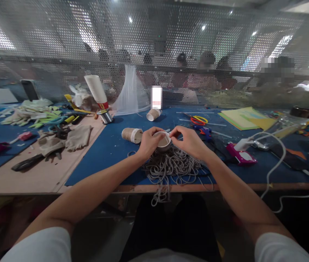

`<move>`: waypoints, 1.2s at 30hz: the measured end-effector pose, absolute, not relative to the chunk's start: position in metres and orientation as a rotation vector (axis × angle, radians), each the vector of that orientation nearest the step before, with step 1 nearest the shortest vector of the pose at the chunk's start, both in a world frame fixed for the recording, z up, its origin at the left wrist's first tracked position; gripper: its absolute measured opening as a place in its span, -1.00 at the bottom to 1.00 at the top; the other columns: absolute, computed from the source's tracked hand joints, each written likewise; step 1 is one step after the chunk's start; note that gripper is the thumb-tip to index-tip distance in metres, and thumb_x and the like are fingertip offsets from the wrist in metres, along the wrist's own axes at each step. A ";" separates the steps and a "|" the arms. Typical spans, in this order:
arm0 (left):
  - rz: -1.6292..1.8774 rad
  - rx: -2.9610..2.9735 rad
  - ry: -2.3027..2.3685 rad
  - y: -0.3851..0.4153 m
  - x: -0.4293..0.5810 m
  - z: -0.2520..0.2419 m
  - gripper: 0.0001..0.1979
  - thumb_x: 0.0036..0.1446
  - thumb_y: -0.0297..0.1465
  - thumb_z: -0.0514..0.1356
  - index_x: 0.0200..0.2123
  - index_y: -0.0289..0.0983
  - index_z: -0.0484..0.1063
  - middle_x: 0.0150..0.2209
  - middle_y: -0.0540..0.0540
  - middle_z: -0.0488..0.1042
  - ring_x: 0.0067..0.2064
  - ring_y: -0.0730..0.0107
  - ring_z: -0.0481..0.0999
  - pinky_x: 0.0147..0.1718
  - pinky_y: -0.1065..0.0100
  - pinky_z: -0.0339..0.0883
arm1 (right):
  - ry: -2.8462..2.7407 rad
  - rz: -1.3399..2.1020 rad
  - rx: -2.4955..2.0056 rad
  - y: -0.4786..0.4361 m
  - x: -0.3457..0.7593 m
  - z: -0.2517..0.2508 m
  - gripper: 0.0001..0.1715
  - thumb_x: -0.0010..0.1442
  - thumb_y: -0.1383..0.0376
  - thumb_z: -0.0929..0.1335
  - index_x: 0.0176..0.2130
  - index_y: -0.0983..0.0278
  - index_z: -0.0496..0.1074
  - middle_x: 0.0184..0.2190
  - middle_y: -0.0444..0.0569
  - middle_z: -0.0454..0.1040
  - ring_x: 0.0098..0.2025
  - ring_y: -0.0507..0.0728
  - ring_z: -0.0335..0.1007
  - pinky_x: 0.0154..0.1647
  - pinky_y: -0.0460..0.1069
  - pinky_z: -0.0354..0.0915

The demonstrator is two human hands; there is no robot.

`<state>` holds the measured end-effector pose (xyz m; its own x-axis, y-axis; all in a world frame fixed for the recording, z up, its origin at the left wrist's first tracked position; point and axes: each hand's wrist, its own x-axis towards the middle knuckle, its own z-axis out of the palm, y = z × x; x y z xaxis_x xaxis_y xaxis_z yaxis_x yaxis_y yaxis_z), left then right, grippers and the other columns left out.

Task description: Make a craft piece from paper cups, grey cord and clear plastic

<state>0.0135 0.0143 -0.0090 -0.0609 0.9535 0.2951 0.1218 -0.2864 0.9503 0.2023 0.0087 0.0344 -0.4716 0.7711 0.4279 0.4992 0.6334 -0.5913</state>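
Observation:
A paper cup [164, 142] with its mouth tipped toward me is gripped by my left hand [152, 141], the thumb at the rim. My right hand [185, 140] has its thumb and fingertips pinched together at the cup's right rim; what lies between them is too small to make out. Beneath both hands, a tangled heap of grey cord [170, 165] spreads over the blue mat, with loops hanging past the table's front edge. Just left of my left hand lies a cord-wrapped cup [130, 134] on its side. Another wrapped cup [153, 115] lies farther back.
At left are a tall stack of paper cups [96, 89], work gloves [79, 137] and black-handled pliers [28, 162]. On the right lie scissors [198, 120], a blue glue gun [203, 131], coloured paper [240, 117] and a magenta device [241, 154] with a white cable [283, 153]. Perforated metal panel [154, 47] stands behind.

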 end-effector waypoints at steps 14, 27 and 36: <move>1.457 1.421 1.177 0.014 0.013 -0.009 -0.84 -0.02 -0.38 0.27 -0.32 -0.29 0.54 -0.31 -0.08 0.57 -0.26 0.31 0.49 -0.26 0.35 0.34 | -2.269 0.202 -0.991 0.008 0.203 0.032 -0.89 0.21 0.41 0.36 -0.24 0.20 0.41 -0.28 -0.04 0.54 -0.24 0.15 0.46 -0.18 0.05 0.29; 1.427 1.434 1.213 0.011 0.014 -0.006 -0.80 -0.03 -0.37 0.26 -0.29 -0.31 0.55 -0.28 -0.10 0.57 -0.24 0.30 0.49 -0.24 0.34 0.33 | -2.257 0.231 -0.970 0.009 0.204 0.031 -0.89 0.23 0.41 0.34 -0.24 0.20 0.43 -0.28 -0.04 0.53 -0.24 0.15 0.45 -0.15 0.05 0.30; 1.447 1.395 1.178 0.011 0.015 -0.006 -0.81 -0.01 -0.31 0.30 -0.32 -0.29 0.51 -0.34 -0.06 0.54 -0.29 0.34 0.46 -0.27 0.35 0.31 | -2.243 0.254 -0.977 0.009 0.203 0.032 -0.89 0.23 0.40 0.34 -0.24 0.19 0.42 -0.28 -0.04 0.53 -0.25 0.15 0.46 -0.16 0.06 0.31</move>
